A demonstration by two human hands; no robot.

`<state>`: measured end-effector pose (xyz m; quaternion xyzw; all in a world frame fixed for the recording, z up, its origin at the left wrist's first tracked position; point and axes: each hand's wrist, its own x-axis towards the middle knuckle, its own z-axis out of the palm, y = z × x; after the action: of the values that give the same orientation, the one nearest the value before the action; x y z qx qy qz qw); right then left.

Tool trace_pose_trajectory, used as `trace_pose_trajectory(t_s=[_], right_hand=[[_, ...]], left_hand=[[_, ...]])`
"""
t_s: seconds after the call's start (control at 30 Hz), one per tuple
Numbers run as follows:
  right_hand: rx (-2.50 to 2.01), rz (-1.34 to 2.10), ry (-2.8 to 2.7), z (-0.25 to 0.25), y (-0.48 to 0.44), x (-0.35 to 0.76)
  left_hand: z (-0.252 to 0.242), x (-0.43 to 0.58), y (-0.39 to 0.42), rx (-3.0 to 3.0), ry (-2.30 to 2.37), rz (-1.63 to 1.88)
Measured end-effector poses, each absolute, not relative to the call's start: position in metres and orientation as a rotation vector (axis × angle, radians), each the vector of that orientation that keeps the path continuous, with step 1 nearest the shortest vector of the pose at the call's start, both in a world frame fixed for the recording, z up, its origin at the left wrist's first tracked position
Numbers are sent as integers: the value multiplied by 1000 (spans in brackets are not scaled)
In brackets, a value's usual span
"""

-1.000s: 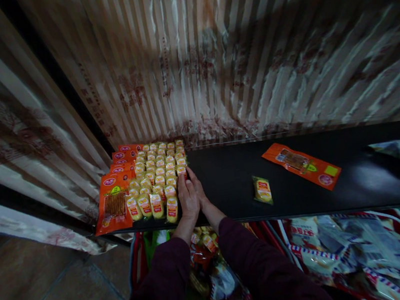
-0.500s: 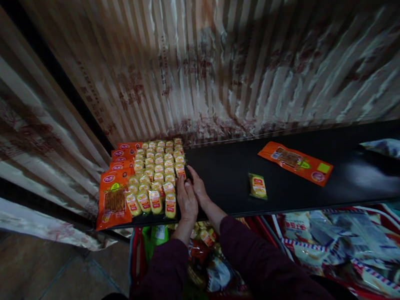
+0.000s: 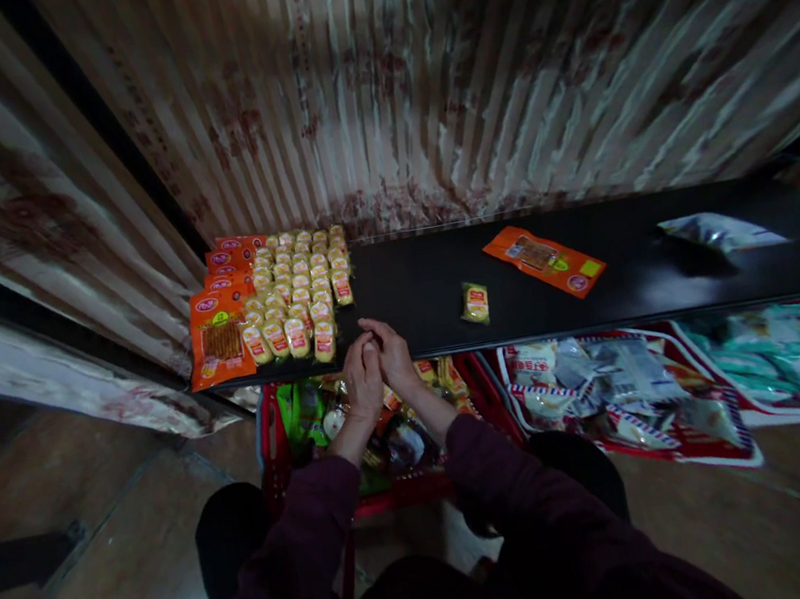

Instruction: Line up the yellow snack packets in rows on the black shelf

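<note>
My left hand (image 3: 363,378) and my right hand (image 3: 395,359) meet at the front edge of the black shelf (image 3: 414,292). Their fingers are loosely bent, the right fingertips close over the left ones, and nothing shows in them. Just left of them stand packed rows of small yellow wrapped snack cakes (image 3: 298,337), apart from my hands. Orange snack packets (image 3: 218,338) overlap in a column at the shelf's left end. A single wrapped cake (image 3: 476,303) lies to the right of my hands, with a lone orange packet (image 3: 546,261) beyond it.
A silver-white packet (image 3: 723,231) lies farther right on the shelf. Below are red baskets: one with mixed snacks (image 3: 303,411) under my hands, one with white packets (image 3: 632,374), one with teal packets (image 3: 795,348). A striped, wrinkled covering (image 3: 402,117) backs the shelf.
Both hands have drawn back from the side of the cake rows to the shelf's front edge, and their fingers have bent. The camera view has shifted, showing more floor.
</note>
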<state>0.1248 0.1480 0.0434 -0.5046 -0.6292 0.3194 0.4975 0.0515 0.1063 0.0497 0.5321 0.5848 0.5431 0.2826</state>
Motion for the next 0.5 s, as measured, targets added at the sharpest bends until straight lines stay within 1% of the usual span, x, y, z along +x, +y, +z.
trace_pose_trajectory(t_s=[0.1,0.23,0.4,0.5], right_hand=[[-1215,787,-1559,41,116,127],[-1282,865,-1552,25,81,131],[-1401,1043,-1495,-5,52,135],[-1515,1129,-1461,-26,40,136]], left_hand=[[46,48,80,1461,1624,1400],[34,49,50,1485,1684,1233],[7,55,27,1361,1816,939],[-10,54,21,1330,1874,701]])
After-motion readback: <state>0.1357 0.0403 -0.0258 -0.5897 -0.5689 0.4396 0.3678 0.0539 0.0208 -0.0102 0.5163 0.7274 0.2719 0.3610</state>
